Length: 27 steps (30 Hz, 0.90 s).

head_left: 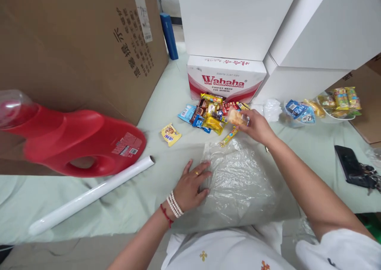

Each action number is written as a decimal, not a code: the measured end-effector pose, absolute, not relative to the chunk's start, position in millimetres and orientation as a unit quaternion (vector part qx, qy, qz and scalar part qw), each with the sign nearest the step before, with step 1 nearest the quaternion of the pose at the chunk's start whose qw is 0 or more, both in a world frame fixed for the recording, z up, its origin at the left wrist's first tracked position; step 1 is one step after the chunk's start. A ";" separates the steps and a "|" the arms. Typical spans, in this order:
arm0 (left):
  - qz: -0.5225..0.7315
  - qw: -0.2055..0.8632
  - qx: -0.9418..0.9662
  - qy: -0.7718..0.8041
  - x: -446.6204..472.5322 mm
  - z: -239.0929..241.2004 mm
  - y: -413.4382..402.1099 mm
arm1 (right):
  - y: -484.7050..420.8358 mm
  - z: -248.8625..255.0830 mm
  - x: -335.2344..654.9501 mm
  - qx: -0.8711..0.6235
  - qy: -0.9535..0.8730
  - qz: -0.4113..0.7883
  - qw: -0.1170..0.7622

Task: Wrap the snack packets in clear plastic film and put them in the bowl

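My left hand [192,184] rests on the left edge of a clear plastic bag [241,178] lying flat on the pale green cloth, its fingers curled onto the plastic. My right hand [256,126] reaches past the bag's far edge and is closed on a small yellow wrapped snack [236,117]. Just beyond it lies a pile of wrapped snacks [210,113]. A long yellow snack stick [228,137] lies at the bag's top edge, and a single yellow packet [170,134] sits apart to the left.
A red detergent jug [80,141] lies on its side at left, with a white roll [89,194] in front of it. Behind stand a big cardboard box [74,43], a Wahaha carton [226,77] and white boxes [238,20]. At right are more snacks [339,101], a phone [348,164] and keys.
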<state>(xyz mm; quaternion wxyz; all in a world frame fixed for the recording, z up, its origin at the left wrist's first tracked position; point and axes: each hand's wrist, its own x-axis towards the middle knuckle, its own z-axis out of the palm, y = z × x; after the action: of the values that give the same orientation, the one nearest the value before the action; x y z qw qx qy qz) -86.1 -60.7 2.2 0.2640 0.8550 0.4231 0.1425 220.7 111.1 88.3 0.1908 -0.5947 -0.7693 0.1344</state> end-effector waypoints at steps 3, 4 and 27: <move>0.143 0.272 0.855 0.418 -86.0 1.9 -59.3 | 44.4 92.8 226.9 -0.486 -0.829 0.223 0.163; 0.143 0.274 0.855 0.416 -86.2 1.8 -58.9 | 24.4 89.2 224.6 -0.468 -0.836 0.250 0.140; 0.215 0.332 0.802 0.448 -95.3 14.4 -88.8 | -112.5 43.6 280.6 -0.393 -0.817 0.382 0.180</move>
<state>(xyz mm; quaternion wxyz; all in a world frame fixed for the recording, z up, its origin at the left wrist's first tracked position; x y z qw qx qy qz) -95.3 -88.8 14.4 0.3322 0.8019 0.4476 0.2150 280.6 -112.5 43.6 0.1798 -0.3930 -0.8167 0.3824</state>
